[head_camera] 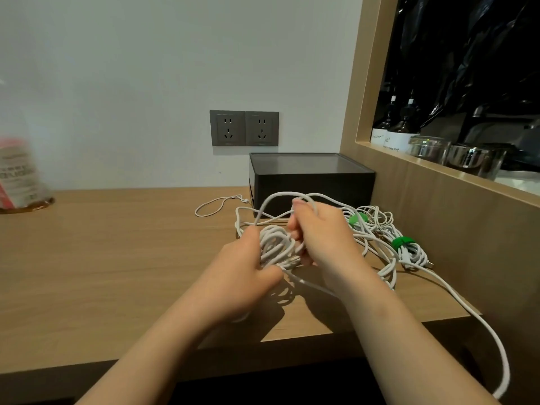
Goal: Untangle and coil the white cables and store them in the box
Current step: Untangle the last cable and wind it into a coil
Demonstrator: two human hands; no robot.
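Note:
My left hand (242, 267) grips a bundle of coiled white cable (273, 244) above the wooden desk (117, 258). My right hand (318, 232) pinches a strand of the same cable and holds a loop arching up over it. One long strand (479, 320) trails off the desk's right edge and hangs down. More white cables with green ties (401, 242) lie tangled to the right. The black box (312, 182) stands shut behind my hands, against the wall.
A thin white cord (216, 204) lies left of the box. Two grey wall sockets (244, 128) sit above it. A blurred plastic packet (20, 173) stands far left. Right of the desk, a wooden ledge holds bottles (394, 133) and glass jars (429, 149).

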